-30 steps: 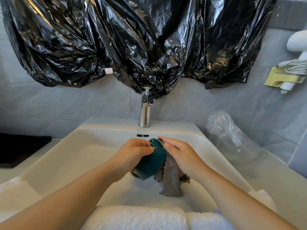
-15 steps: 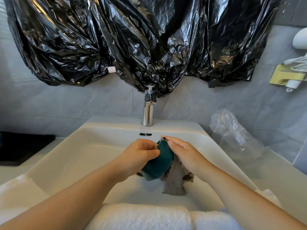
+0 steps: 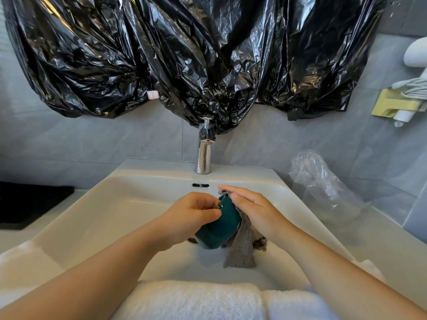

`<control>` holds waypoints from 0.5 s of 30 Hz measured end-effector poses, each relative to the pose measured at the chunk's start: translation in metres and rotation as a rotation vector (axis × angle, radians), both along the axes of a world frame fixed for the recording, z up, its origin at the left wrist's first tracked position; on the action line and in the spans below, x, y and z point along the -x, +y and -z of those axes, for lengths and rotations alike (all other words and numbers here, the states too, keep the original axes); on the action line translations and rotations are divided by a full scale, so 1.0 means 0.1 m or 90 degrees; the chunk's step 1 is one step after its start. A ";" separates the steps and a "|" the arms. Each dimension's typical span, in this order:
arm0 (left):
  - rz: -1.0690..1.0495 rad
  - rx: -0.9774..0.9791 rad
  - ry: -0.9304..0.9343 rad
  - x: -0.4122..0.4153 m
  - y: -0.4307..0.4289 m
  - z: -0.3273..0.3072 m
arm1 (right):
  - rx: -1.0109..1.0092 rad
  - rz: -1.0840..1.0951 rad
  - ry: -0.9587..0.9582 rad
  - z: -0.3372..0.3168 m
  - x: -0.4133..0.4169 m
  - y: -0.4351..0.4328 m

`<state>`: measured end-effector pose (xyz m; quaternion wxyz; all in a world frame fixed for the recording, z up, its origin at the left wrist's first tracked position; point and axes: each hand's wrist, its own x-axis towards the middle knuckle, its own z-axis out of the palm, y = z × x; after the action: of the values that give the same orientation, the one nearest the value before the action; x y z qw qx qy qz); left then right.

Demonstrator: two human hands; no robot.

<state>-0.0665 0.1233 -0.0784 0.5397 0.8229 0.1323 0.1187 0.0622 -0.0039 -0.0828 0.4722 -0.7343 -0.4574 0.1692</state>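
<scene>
A dark teal cup point(image 3: 219, 227) is tilted over the white sink basin point(image 3: 111, 218), its mouth turned away from me. My left hand point(image 3: 191, 215) grips it at the rim, fingers curled round the edge. My right hand point(image 3: 251, 211) presses a grey cloth point(image 3: 242, 248) against the cup's right side with fingers straight. The cloth hangs down below the hand into the basin. The cup's inside is hidden.
A chrome tap point(image 3: 204, 155) stands behind the basin under black plastic sheeting point(image 3: 184, 56). White towels point(image 3: 196, 301) lie on the near rim. A clear plastic bag point(image 3: 323, 183) sits on the counter at right, and a black mat point(image 3: 30, 204) at left.
Both hands and the cup have shifted slightly right and up in view. My right hand's fingers have stretched further along the cup's side, and the cloth hangs the same way.
</scene>
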 end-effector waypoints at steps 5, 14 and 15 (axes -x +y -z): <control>0.053 0.028 -0.033 0.04 0.02 -0.03 | -0.016 0.062 0.216 0.03 -0.11 0.02; 0.060 0.119 0.037 0.05 0.06 -0.02 | 0.012 0.062 0.067 0.03 0.12 0.01; 0.058 0.111 0.047 0.04 0.05 -0.01 | 0.020 0.056 0.043 0.03 0.14 0.01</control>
<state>-0.0708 0.1287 -0.0774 0.6089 0.7817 0.1246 0.0520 0.0479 -0.0028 -0.0859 0.4824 -0.7550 -0.4060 0.1800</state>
